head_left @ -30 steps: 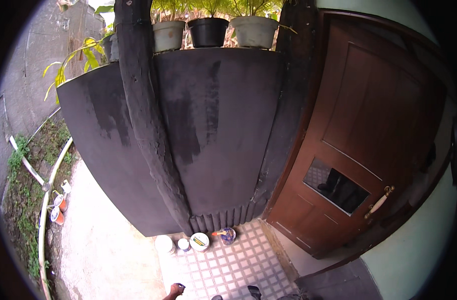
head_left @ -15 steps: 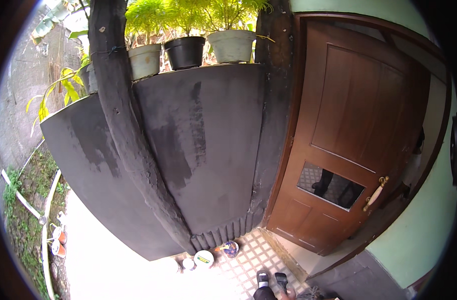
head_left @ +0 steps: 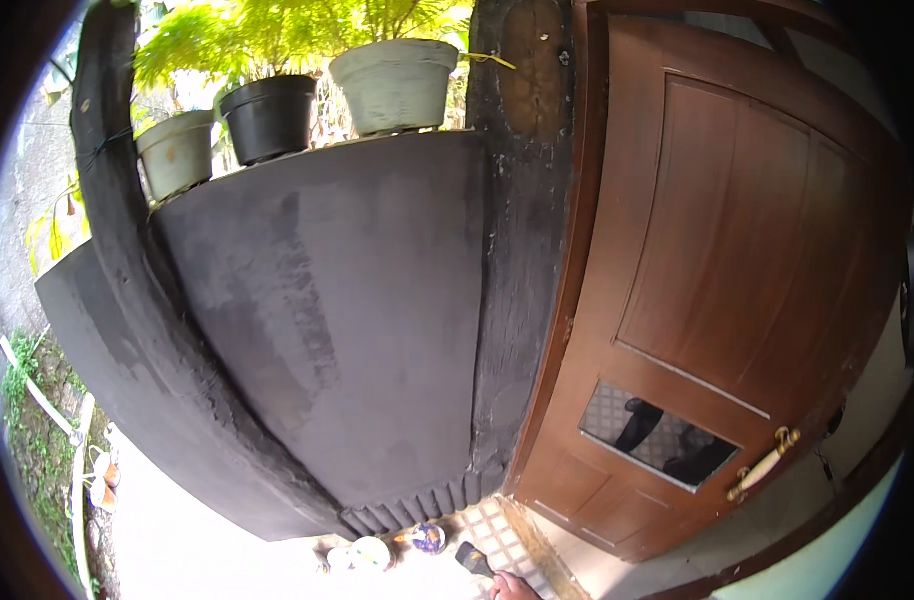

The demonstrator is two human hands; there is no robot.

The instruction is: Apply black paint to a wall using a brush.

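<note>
Neither of my hands shows in the head view. At the bottom edge a dark sandal (head_left: 474, 557) rests on the tiled floor (head_left: 497, 530), and a bit of my foot (head_left: 514, 588) shows just below it. Straight ahead stands a dark grey curved wall (head_left: 327, 320). A brown wooden door (head_left: 737, 280) to its right is shut, with a brass handle (head_left: 764, 464) and a small glass pane (head_left: 657, 440) low down.
Three plant pots sit on top of the wall: a light one (head_left: 177, 152), a black one (head_left: 269, 117) and a grey one (head_left: 395, 84). Small bowls (head_left: 362, 553) and a blue-patterned object (head_left: 428, 537) lie at the wall's foot. A white pipe (head_left: 37, 395) and grass are at the far left.
The view has swung closer to the wall and door and tilted up. The pots and door now look larger, and the feet have slid to the bottom edge.
</note>
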